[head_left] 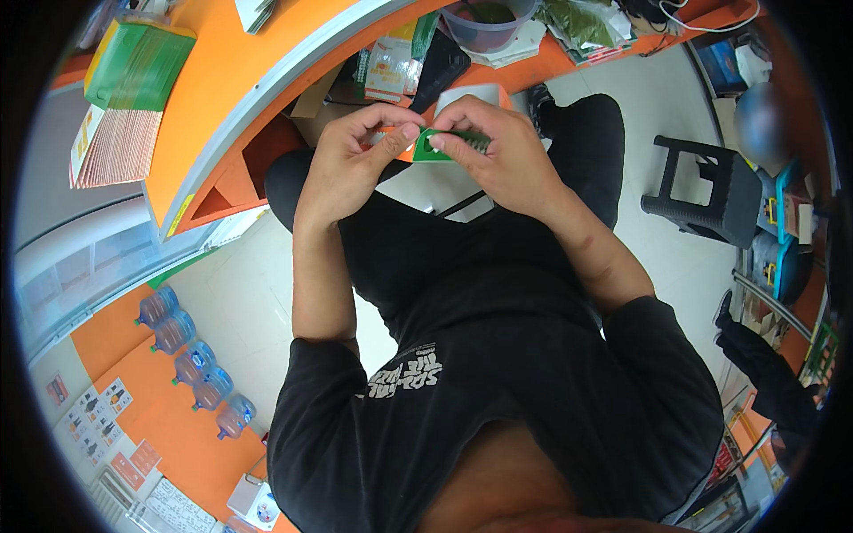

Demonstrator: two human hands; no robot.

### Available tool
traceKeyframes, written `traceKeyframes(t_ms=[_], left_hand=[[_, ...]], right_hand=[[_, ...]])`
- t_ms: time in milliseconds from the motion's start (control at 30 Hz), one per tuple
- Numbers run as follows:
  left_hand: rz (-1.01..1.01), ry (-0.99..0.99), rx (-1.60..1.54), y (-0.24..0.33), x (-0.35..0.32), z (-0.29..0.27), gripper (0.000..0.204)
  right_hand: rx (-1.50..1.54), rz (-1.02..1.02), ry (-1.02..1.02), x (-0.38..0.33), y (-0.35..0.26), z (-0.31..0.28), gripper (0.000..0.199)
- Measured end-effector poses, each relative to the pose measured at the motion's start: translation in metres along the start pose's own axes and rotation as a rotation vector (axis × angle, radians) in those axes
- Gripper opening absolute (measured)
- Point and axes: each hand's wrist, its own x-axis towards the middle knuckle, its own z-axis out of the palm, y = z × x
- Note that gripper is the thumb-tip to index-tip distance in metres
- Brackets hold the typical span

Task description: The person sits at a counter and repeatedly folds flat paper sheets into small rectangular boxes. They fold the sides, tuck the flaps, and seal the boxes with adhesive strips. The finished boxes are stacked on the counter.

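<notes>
Both of my hands are raised over my lap, close to the edge of the counter. Between them is a small green and orange piece of printed card [426, 151], with a hole in its green part. My left hand [346, 169] pinches the orange side between thumb and fingers. On the green side, my right hand [511, 160] grips with thumb and forefinger, the thumb tip at the hole. My fingers cover much of the card, so its full shape is hidden.
A thick stack of green and cream cards [129, 107] lies on the orange counter [240, 53] at left. A clear plastic bowl [490, 25] and packets [391, 67] sit ahead. A black stool [702, 191] stands right; several water bottles [194, 362] line the floor left.
</notes>
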Motion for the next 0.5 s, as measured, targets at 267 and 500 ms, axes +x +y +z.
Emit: traceKeyframes(t_ms=[267,500], left_hand=[[0.093,0.048,0.071,0.005,-0.002,0.012,0.020],[0.073,-0.012,0.102,0.011,0.003,0.000,0.021]], right_hand=[[-0.151,-0.156,0.102,-0.004,0.001,0.004,0.014],[-0.164,-0.222,0.134,-0.001,0.005,0.005,0.015]])
